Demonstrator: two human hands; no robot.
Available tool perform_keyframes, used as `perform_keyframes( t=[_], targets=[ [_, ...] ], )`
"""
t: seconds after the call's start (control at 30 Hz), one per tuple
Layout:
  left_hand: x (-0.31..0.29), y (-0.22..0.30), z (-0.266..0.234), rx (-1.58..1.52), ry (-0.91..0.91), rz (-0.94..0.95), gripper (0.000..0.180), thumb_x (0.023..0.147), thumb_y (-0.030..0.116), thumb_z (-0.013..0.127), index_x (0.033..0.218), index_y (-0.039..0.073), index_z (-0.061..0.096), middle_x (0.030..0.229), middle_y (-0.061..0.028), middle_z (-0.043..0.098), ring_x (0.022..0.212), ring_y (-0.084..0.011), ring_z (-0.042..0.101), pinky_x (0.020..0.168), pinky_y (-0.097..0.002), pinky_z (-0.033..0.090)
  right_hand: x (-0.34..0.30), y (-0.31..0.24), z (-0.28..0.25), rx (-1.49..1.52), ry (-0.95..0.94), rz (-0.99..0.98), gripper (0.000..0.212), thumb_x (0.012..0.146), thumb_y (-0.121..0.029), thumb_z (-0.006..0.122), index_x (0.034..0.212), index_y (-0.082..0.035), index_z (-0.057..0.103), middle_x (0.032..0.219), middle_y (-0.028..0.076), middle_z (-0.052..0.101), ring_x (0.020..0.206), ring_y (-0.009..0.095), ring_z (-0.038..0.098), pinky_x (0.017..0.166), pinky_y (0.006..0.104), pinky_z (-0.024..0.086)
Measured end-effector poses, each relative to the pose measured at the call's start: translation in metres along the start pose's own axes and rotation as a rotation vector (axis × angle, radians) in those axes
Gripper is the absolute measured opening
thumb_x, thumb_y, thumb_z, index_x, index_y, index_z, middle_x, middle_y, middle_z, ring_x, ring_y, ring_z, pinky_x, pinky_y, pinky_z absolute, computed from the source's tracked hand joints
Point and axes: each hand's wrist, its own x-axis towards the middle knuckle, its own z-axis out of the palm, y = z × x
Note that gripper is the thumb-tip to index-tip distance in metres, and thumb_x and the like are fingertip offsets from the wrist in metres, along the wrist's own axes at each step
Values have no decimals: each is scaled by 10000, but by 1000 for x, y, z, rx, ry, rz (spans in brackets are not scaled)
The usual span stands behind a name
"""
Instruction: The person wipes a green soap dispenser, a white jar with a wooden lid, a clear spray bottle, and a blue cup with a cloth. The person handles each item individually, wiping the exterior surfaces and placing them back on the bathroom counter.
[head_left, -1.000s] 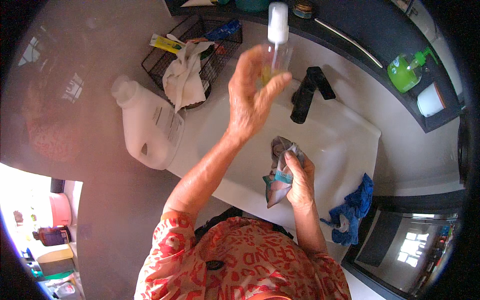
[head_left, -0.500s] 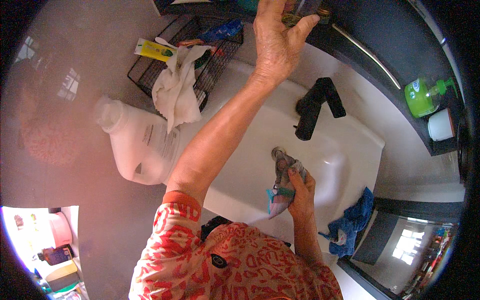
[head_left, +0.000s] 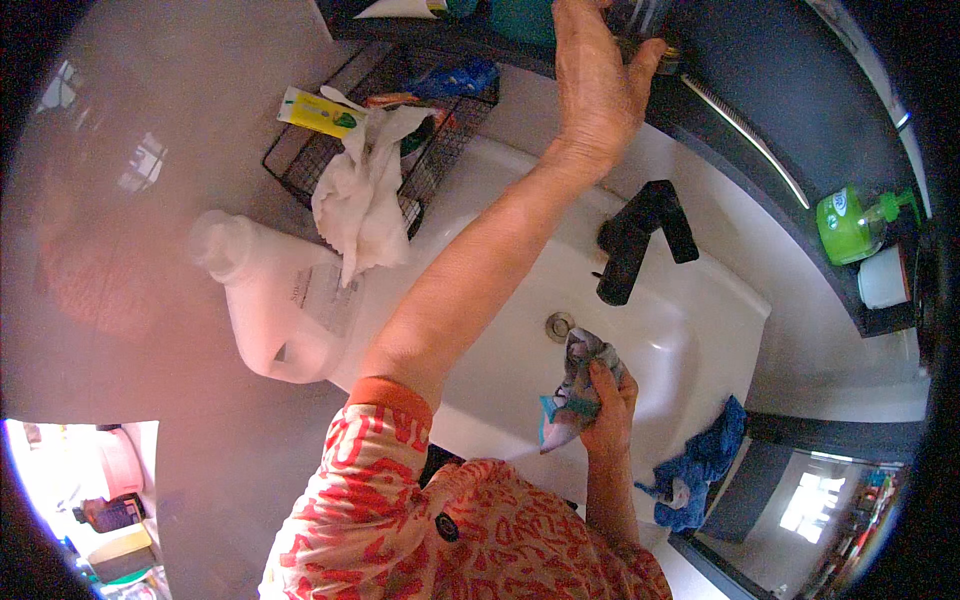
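Note:
My left hand (head_left: pixel 605 95) reaches up to the dark shelf at the top edge. Its thumb and fingers go around a clear jar-like container (head_left: pixel 638 18), partly cut off by the frame; some fingertips are out of sight. My right hand (head_left: pixel 608 410) grips a crumpled grey cloth (head_left: pixel 588 360) with a blue and pinkish corner hanging down. This cloth is held over the white sink basin (head_left: pixel 490 385), close to the drain (head_left: pixel 560 325).
A black faucet (head_left: pixel 630 245) rises behind the basin. Left of it stand a large white jug (head_left: pixel 270 300) and a wire basket (head_left: pixel 290 165) with a white cloth (head_left: pixel 365 200) and yellow tube (head_left: pixel 318 112). The shelf bears a comb (head_left: pixel 745 138) and green pump bottle (head_left: pixel 848 225). A blue cloth (head_left: pixel 700 465) lies right.
My left hand has shifted right along the shelf with the container. My right hand has drawn the grey cloth back from the drain, which now shows fully. The whole view has tilted slightly.

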Motion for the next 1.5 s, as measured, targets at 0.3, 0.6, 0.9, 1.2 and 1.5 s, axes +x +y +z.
perform_keyframes(
  t=[0.3,0.6,0.9,1.2,1.5],
  targets=[
    [-7,12,-6,122,41,-17,602,705,74,716,1174,-33,353,1084,-239,367,1017,-388,394,861,-449,352,-7,-4,4,-37,-24,-28,198,846,-135,567,988,2,577,812,68,619,660,147,592,582,281,498],
    [40,6,-36,540,73,82,690,631,19,732,1211,-6,358,1100,-246,347,1016,-382,364,894,-453,298,-13,7,-8,7,-32,-14,234,830,-153,580,1012,-5,588,823,63,622,630,143,593,526,269,508],
    [41,0,-38,493,51,82,597,627,-12,719,1126,38,395,1124,-252,349,1037,-419,372,887,-476,314,-20,10,-10,17,16,-83,242,824,-139,580,1021,1,571,837,61,619,651,146,599,528,269,509],
    [4,66,-75,428,67,70,558,692,1,701,1128,60,357,1164,-235,332,1090,-379,363,910,-514,300,-36,8,-5,2,1,-11,221,810,-129,594,998,-14,578,792,41,603,636,123,568,531,252,476],
    [-145,115,-136,-169,-8,-211,591,597,57,718,1057,131,355,1173,-147,284,1101,-247,354,853,-392,400,-48,-37,7,-89,-35,-496,403,832,-313,565,1085,-3,513,968,75,559,782,145,564,668,279,475]
  ],
)
